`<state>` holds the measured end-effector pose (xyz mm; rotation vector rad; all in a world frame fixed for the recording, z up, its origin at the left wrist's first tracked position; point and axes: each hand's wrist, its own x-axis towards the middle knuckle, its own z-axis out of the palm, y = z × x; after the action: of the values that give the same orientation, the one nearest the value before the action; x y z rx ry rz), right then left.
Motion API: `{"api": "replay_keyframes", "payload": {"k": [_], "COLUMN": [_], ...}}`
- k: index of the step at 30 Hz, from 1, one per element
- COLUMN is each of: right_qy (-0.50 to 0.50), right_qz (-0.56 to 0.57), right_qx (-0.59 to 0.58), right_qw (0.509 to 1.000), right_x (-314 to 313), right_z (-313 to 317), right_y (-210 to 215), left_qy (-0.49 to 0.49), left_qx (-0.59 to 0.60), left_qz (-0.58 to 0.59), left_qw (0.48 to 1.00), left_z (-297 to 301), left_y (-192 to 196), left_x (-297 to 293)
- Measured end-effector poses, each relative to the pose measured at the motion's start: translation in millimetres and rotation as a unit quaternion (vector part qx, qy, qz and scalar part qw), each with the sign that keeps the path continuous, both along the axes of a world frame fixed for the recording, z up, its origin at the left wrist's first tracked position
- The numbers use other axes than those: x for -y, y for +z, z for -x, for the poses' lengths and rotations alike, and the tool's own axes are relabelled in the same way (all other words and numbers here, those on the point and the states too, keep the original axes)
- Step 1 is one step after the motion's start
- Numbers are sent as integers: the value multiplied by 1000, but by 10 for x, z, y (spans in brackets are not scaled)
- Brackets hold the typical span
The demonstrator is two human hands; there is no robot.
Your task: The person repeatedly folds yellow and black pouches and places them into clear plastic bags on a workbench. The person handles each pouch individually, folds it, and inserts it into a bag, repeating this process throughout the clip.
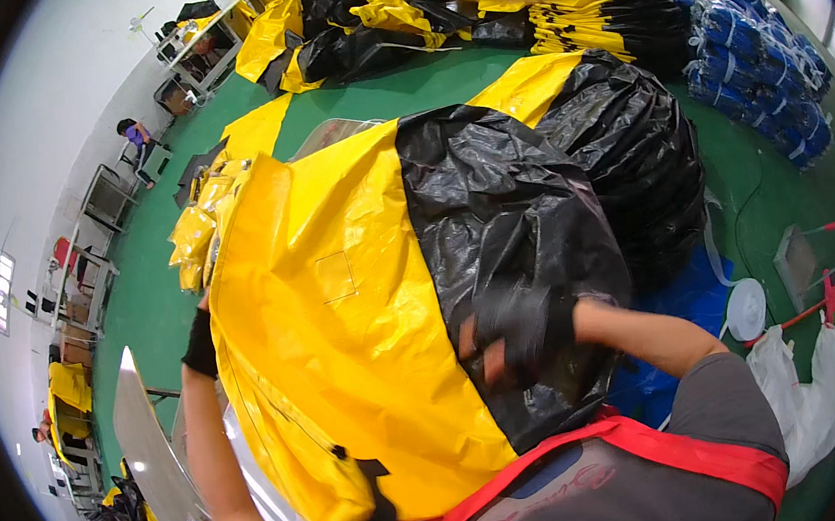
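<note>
A large yellow-and-black plastic sheet cover (357, 256) spreads out before me, yellow on the left and black on the right. At its left edge is my left hand (199, 342), in a black fingerless glove, closed on the yellow border; most of its fingers are hidden by the material. Over the black part is my right hand (525, 330), gloved the same way and smeared by motion. Its bare fingertips point left, close to the black surface. Whether they grip it I cannot make out. A square stitched patch shows on the yellow part.
Behind the cover lies a gathered black-and-yellow pile (629, 160). Folded yellow pieces (199, 231) sit at its left. Blue wrapped bundles (750, 58) stand far right. At right are a white tape roll (746, 309) and a white plastic bag (811, 383). A person (137, 137) sits far left.
</note>
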<state>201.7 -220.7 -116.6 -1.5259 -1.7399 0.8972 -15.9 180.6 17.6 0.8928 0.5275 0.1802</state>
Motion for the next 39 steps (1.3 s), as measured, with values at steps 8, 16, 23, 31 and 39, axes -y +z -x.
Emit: {"api": "replay_keyframes", "payload": {"k": [8, 16, 23, 31, 39], "right_qy": [-586, -510, -468, -427, -251], "right_qz": [46, -88, 133, 22, -57], "right_qx": [92, 448, 368, 247, 427], "right_qw": [803, 729, 792, 870, 867], "right_x": [862, -375, -861, -804, -1160], "right_z": [-2212, -1735, -2656, -2092, -1377], "right_y": [-1078, 105, -128, -301, 405], "left_qy": [-55, 230, 288, 224, 188], "left_qx": [-168, -225, -400, -604, -324], "left_qz": [-398, -522, -527, -559, -822], "left_qw": [900, 790, 692, 522, 428], "left_z": [707, 2287, 3346, 3520, 1411], "left_y": [-942, -983, -1998, -2161, -1507], "left_x": [-770, -343, -345, -377, 458]}}
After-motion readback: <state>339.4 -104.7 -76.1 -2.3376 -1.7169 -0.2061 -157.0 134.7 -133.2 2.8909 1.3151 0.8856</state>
